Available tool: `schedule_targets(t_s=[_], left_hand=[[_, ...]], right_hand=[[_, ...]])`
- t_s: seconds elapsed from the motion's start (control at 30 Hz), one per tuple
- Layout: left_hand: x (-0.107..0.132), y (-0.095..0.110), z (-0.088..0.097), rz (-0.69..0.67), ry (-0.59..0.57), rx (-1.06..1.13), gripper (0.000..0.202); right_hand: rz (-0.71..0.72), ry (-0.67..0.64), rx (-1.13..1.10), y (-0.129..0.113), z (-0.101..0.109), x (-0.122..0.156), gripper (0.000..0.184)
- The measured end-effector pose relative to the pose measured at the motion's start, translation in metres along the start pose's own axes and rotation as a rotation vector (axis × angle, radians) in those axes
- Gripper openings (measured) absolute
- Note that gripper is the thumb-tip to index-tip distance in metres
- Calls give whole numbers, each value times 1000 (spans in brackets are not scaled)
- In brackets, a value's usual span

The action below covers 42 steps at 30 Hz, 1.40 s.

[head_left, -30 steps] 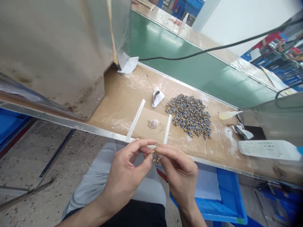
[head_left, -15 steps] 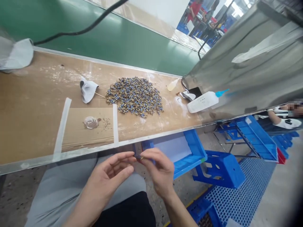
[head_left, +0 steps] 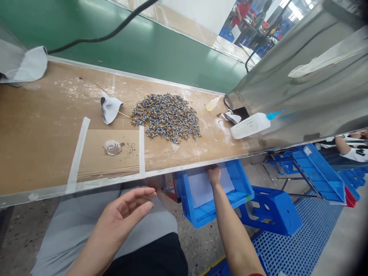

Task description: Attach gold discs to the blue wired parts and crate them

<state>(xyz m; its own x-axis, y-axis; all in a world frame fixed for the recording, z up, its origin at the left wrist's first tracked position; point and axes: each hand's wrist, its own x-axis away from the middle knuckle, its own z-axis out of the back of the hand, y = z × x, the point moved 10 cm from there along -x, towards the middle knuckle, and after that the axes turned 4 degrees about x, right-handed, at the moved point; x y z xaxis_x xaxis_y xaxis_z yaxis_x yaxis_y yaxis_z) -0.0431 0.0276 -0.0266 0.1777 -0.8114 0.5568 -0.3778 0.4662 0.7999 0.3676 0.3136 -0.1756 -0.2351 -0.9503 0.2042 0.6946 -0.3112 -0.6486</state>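
My left hand (head_left: 128, 212) hovers over my lap, just off the table's front edge. Its fingers are curved and apart from the thumb, with nothing between them. My right hand (head_left: 214, 175) reaches into a blue plastic bin (head_left: 198, 217) lined with a pale sheet, under the table edge. The fingers there are mostly hidden, so what they hold cannot be made out. On the table lies a large pile of small brass-and-blue metal parts (head_left: 168, 117). In front of it, a small clear round dish (head_left: 112, 147) rests on a taped cardboard piece (head_left: 94, 161).
A white squeeze bottle (head_left: 250, 125) with a blue nozzle lies at the table's right, beside a small yellowish bottle (head_left: 213, 104). A crumpled white cloth (head_left: 110, 109) with a thin stick sits left of the pile. A blue stool (head_left: 276, 211) stands right of the bin.
My hands were together with a small dark part at the fingertips. My right hand has moved right into the bin; the left stays near its place, without the part.
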Motion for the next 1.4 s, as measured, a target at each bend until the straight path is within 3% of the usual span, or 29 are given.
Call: schedule_targets(t_s=[0.27, 0.7, 0.87, 0.93, 1.03, 1.13, 1.2, 1.27, 1.33, 1.4], left_hand=[[0, -4, 4, 17, 30, 29, 44], [-2, -6, 5, 30, 15, 15, 44], [-2, -5, 7, 22, 15, 20, 41], [-2, -2, 7, 13, 5, 19, 41], [-1, 1, 10, 3, -1, 28, 39], [-1, 2, 14, -5, 1, 39, 37], [0, 3, 15, -11, -7, 33, 36], [2, 7, 15, -20, -20, 26, 36], [4, 12, 16, -34, -25, 24, 37], [7, 15, 24, -50, -8, 25, 37]], right_hand=[[56, 5, 63, 12, -7, -5, 37], [64, 18, 105, -18, -2, -1, 41], [64, 105, 49, -28, 21, 17, 38], [79, 175, -7, -33, 38, 36, 36], [137, 348, -129, -51, 73, 81, 51], [234, 499, -250, -91, 105, 132, 54], [334, 486, -281, -140, 110, 155, 46], [506, 307, -230, -209, 92, 165, 36], [702, 53, -123, -278, 55, 171, 26], [831, -69, -15, -325, 25, 171, 23]])
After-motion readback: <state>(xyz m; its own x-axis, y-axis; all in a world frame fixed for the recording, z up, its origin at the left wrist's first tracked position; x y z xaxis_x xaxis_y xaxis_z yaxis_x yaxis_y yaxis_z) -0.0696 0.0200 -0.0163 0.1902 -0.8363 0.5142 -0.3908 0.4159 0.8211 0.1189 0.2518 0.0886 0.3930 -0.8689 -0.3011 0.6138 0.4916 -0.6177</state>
